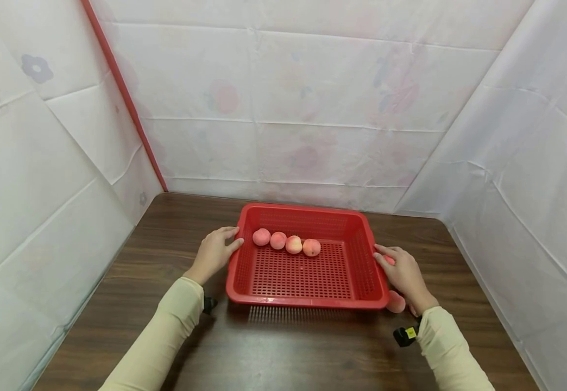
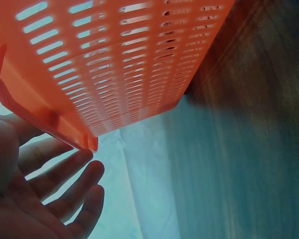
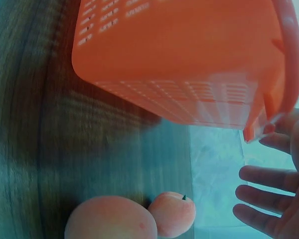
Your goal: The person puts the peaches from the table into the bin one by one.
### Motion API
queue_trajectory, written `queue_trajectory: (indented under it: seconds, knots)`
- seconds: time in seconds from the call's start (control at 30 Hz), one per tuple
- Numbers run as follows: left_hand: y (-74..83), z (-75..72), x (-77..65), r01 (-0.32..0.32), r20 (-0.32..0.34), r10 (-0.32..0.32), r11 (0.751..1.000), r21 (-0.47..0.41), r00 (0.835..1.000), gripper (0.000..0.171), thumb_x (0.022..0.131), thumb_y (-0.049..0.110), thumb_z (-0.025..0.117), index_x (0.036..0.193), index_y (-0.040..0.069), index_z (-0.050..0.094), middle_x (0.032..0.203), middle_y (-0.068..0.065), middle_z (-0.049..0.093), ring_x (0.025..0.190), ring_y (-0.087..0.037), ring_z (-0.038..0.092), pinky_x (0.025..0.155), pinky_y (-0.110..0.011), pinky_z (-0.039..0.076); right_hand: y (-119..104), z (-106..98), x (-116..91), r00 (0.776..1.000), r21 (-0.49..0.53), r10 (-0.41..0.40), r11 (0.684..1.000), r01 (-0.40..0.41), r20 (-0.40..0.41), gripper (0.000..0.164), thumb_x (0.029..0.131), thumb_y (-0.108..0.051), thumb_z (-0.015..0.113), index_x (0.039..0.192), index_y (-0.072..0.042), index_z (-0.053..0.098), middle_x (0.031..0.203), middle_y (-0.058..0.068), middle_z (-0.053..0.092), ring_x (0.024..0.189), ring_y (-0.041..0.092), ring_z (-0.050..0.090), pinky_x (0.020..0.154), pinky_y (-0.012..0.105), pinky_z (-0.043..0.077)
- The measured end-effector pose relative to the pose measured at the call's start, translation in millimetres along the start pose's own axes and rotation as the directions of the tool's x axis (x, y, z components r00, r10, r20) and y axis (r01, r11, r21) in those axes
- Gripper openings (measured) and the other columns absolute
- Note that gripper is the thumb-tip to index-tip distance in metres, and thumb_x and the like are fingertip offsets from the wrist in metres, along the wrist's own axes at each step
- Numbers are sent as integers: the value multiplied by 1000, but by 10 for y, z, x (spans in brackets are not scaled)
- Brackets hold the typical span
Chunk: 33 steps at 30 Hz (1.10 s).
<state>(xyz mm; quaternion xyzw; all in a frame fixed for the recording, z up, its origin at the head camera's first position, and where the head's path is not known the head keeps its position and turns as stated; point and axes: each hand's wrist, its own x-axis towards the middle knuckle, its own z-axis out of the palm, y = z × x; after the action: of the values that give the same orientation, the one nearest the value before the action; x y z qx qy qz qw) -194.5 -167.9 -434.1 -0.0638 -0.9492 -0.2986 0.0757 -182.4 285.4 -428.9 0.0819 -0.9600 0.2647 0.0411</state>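
Observation:
A red plastic basket (image 1: 308,302) with slotted walls and a grid bottom is held at both short ends. My left hand (image 1: 213,252) grips its left rim between thumb and fingers; in the left wrist view the other fingers (image 2: 70,174) spread loosely below the rim. On the opposite rim my right hand (image 1: 407,276) pinches likewise, with its lower fingers (image 3: 266,199) extended in the right wrist view. Several peaches (image 1: 294,244) lie in a row inside, towards the back left. A shadow under the near side shows the basket raised off the table there.
Two more peaches sit on the brown wooden table (image 1: 283,353) right of the basket: one peach (image 1: 396,302) near its front corner, another peach (image 1: 389,260) partly hidden by the right hand. White patterned sheets (image 1: 283,108) stand behind and along both sides.

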Motion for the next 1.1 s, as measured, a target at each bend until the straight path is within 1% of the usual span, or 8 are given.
queue_trajectory:
  seconds: [0.1,0.23,0.37,0.53,0.67,0.77,0.93,1.1]
  knots:
    - [-1,2,-6,7,1,-7,1000,-4,1000,46,93,25,65,131,0,60,132,-19,61,124,-39,56,103,-55,43,19,-40,10,1000,-3,-19,1000,19,5,42,100,-30,55,133,-6,60,125,24,62,116,43,57,95,61,46]
    - [-1,0,-10,7,-1,-7,1000,-7,1000,46,93,27,65,131,0,60,132,-18,62,124,-39,56,103,-55,43,47,-93,31,999,-36,-48,998,47,-22,36,99,-23,56,127,-2,64,120,25,64,110,43,60,91,59,49]
    - [5,-6,-18,1,-9,-1,1000,-9,1000,46,92,27,66,129,0,61,131,-18,62,123,-39,57,102,-55,44,84,-146,54,999,-52,-45,998,44,-24,34,97,-19,59,124,0,65,118,26,64,110,44,60,91,59,49]
    - [-4,-1,-13,1,-3,-1,1000,-11,1000,46,92,27,66,129,0,62,131,-18,63,123,-39,57,102,-55,44,154,-181,83,1000,-87,-22,996,24,20,40,95,-19,62,129,2,60,123,28,62,115,46,57,94,62,46]
    - [0,-6,-14,10,5,-10,1000,-12,1000,46,92,27,66,128,0,62,131,-18,62,123,-39,57,102,-55,44,216,-170,91,998,-107,-10,994,16,57,47,93,-21,64,133,3,56,124,29,60,111,46,58,89,61,48]
    - [13,-12,-10,13,8,-13,1000,-8,1000,45,92,27,66,128,0,62,131,-18,63,122,-40,57,102,-55,44,264,-150,95,996,-115,10,993,0,86,49,93,-20,65,135,3,54,123,30,60,108,46,58,87,60,48]
    - [21,-9,-3,15,8,-15,1000,0,1000,45,92,27,66,128,0,62,131,-17,63,122,-39,57,102,-55,44,350,-90,124,988,-130,50,991,-31,148,55,91,-23,67,138,2,51,126,31,56,113,48,53,89,62,47]
    - [20,-11,-14,12,-8,-12,1000,0,1000,44,92,26,67,127,0,63,130,-17,63,122,-39,57,102,-55,44,406,-23,159,984,-154,52,988,-26,169,56,90,-24,68,137,2,52,123,32,56,111,48,55,88,62,47]
